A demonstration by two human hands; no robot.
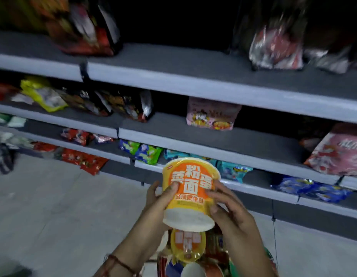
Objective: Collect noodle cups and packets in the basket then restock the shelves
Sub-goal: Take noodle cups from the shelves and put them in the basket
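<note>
Shelves (203,136) are running ahead, partly bare. Both hands are clasping the cup (190,193): left hand (161,198) and right hand (227,206) on opposite sides, its lid tilting toward the shelves.

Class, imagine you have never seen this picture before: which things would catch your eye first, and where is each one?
First comes the bright orange and yellow noodle cup in the lower middle, held tilted between the left hand and the right hand. Just below it sits a basket crowded with more cups and packets. Behind, on the middle shelf, a pink packet stands out against the dark gap.
</note>
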